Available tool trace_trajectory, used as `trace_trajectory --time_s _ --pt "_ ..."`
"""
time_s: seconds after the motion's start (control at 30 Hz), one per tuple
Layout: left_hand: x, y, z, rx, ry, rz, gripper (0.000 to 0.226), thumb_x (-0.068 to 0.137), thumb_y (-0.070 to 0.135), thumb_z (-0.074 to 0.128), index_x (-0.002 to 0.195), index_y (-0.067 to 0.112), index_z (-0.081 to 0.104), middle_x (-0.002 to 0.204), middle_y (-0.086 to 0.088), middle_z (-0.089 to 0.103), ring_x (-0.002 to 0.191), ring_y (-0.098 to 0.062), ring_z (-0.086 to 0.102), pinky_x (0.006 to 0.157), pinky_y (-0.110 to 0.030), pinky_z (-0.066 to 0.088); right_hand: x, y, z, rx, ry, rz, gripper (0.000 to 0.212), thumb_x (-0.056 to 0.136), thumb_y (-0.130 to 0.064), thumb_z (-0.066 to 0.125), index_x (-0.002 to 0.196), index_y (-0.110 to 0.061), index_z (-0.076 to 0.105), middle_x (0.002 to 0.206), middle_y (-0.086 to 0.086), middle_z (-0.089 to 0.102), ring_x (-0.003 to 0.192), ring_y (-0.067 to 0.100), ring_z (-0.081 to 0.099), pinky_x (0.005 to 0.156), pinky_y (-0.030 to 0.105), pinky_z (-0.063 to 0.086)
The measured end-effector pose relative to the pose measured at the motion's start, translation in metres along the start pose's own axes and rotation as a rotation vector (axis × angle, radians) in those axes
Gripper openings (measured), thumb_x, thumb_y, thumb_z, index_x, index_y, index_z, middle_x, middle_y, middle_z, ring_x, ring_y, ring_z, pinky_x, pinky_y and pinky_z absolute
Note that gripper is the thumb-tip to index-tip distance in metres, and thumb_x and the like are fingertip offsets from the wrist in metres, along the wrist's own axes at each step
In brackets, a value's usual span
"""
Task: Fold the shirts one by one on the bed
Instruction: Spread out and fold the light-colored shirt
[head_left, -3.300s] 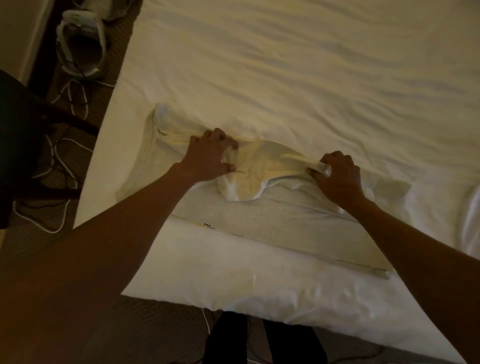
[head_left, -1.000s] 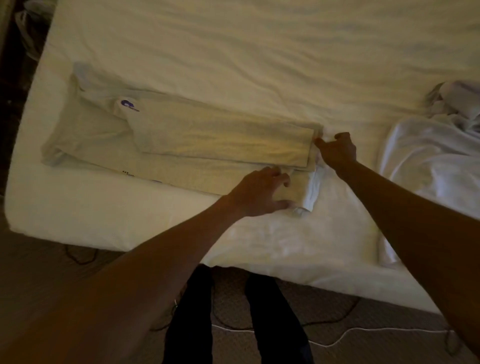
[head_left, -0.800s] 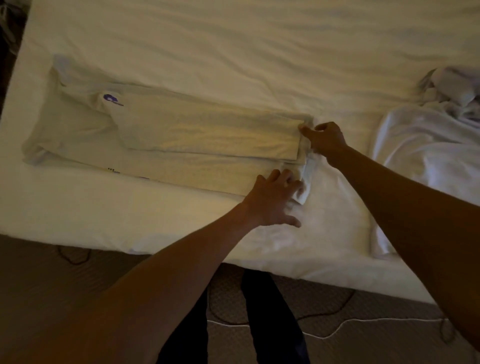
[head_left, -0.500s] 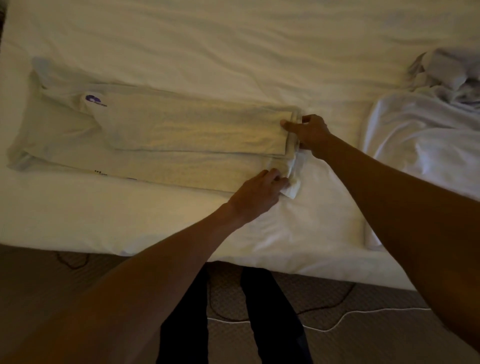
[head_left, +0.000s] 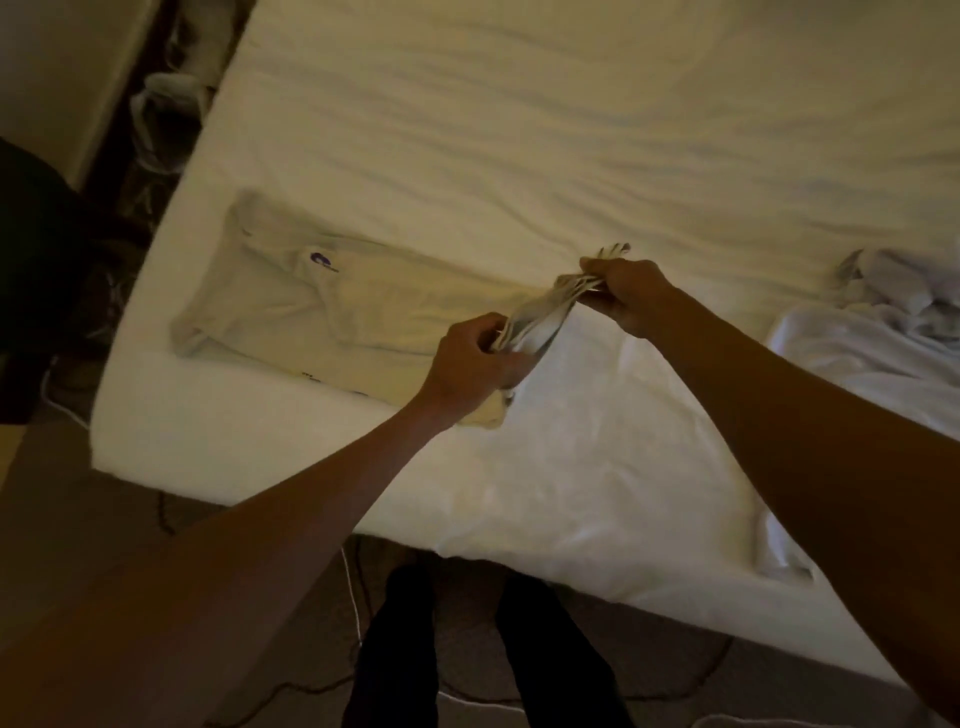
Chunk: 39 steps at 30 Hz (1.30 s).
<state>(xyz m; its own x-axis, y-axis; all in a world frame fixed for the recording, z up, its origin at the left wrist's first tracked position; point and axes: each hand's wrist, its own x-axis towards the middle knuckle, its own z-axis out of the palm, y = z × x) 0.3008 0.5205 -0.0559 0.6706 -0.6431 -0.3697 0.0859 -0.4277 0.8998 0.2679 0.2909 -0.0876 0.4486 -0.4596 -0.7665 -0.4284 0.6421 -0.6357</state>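
A cream shirt (head_left: 363, 312) with a small purple logo lies folded into a long strip on the white bed (head_left: 519, 130), collar end to the left. Its right end is lifted off the sheet. My left hand (head_left: 470, 361) grips the near corner of that end. My right hand (head_left: 631, 293) pinches the far corner, and the layered hem bunches between the two hands. A heap of white shirts (head_left: 883, 332) lies crumpled at the right edge of the bed.
The bed's near edge runs diagonally below my arms. My dark-trousered legs (head_left: 467, 649) stand on the carpet, with cables (head_left: 353, 587) across the floor. A dark chair (head_left: 36, 270) and a white device (head_left: 166, 98) sit on the floor at left.
Both hands took hold of the strip's right end and lifted it off the bed. Before that, they smoothed the folded strip flat. The view swung back to the right.
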Motion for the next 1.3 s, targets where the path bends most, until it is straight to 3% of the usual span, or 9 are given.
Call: trace_trajectory --time_s 0.1,0.2,0.3,0.43,0.8,0.93,1.1,1.2,1.3 --pt "-0.006 0.013 -0.058 -0.233 0.098 -0.142 0.019 0.072 0.009 0.077 0.089 0.007 0.070 0.073 -0.006 0.066 0.069 -0.020 0.062 0.064 -0.038 0.054 -0.007 -0.021 0.060 0.029 0.006 -0.046 0.013 0.089 0.001 0.067 0.093 0.002 0.055 0.080 0.016 0.063 0.055 0.016 0.068 0.050 0.027 0.056" --pt "-0.011 0.010 -0.116 -0.405 0.191 -0.232 0.032 0.069 0.009 0.076 0.100 0.003 0.073 0.099 -0.023 0.072 0.095 -0.037 0.070 0.080 -0.053 0.058 -0.012 -0.031 0.133 0.024 -0.017 -0.100 0.012 0.087 0.003 0.069 0.083 0.003 0.057 0.077 0.017 0.063 0.058 0.019 0.068 0.051 0.028 0.057" --pt "-0.013 -0.007 -0.171 -0.551 0.257 -0.255 0.014 0.083 -0.005 0.068 0.091 0.006 0.071 0.080 -0.008 0.073 0.080 -0.026 0.070 0.073 -0.043 0.059 -0.014 -0.027 0.210 0.011 -0.030 -0.155 0.015 0.084 0.004 0.072 0.078 0.005 0.058 0.081 0.021 0.065 0.067 0.026 0.069 0.056 0.032 0.060" --pt "-0.013 -0.042 -0.239 -0.638 0.330 -0.288 0.022 0.086 -0.012 0.059 0.074 0.007 0.059 0.051 0.004 0.057 0.052 -0.011 0.060 0.071 -0.039 0.053 -0.009 -0.001 0.302 -0.043 -0.044 -0.210 0.017 0.081 0.001 0.076 0.076 0.004 0.060 0.086 0.023 0.066 0.076 0.033 0.071 0.066 0.040 0.062" --pt "-0.010 -0.139 -0.378 -0.775 0.473 -0.399 0.020 0.085 -0.015 0.056 0.082 0.004 0.061 0.072 -0.009 0.063 0.069 -0.022 0.064 0.061 -0.035 0.059 0.034 0.080 0.477 -0.221 0.038 -0.279 0.024 0.075 -0.012 0.082 0.087 0.000 0.066 0.092 0.021 0.069 0.079 0.035 0.072 0.065 0.044 0.062" --pt "0.008 -0.170 -0.395 -0.695 0.477 -0.404 0.024 0.083 -0.016 0.058 0.096 0.003 0.066 0.086 -0.013 0.067 0.079 -0.026 0.067 0.065 -0.034 0.061 0.062 0.093 0.494 -0.319 0.056 -0.315 0.040 0.067 -0.025 0.085 0.094 -0.004 0.065 0.092 0.014 0.069 0.087 0.031 0.071 0.072 0.045 0.062" --pt "0.018 -0.200 -0.404 -0.260 0.501 -0.485 0.022 0.067 0.011 0.070 0.090 0.010 0.071 0.088 -0.012 0.073 0.089 -0.034 0.071 0.077 -0.046 0.062 0.045 0.100 0.493 -0.589 -0.140 -0.387 0.044 0.088 -0.054 0.064 0.109 -0.016 0.059 0.104 0.001 0.068 0.094 0.016 0.067 0.081 0.034 0.059" --pt "0.023 -0.192 -0.401 0.098 0.572 -0.419 0.035 0.082 0.028 0.066 0.114 0.014 0.066 0.105 -0.004 0.068 0.098 -0.025 0.062 0.075 -0.031 0.047 0.047 0.099 0.476 -0.881 -0.067 -0.633 0.028 0.094 -0.042 0.060 0.108 -0.018 0.060 0.104 -0.006 0.065 0.093 0.010 0.062 0.086 0.031 0.053" --pt "0.032 -0.193 -0.400 0.319 0.590 -0.326 0.059 0.084 0.051 0.068 0.132 0.019 0.055 0.127 -0.008 0.056 0.116 -0.027 0.054 0.088 -0.035 0.046 0.058 0.091 0.466 -1.082 -0.041 -0.765 0.033 0.094 -0.031 0.061 0.122 -0.013 0.055 0.119 0.004 0.061 0.106 0.020 0.059 0.093 0.038 0.049"
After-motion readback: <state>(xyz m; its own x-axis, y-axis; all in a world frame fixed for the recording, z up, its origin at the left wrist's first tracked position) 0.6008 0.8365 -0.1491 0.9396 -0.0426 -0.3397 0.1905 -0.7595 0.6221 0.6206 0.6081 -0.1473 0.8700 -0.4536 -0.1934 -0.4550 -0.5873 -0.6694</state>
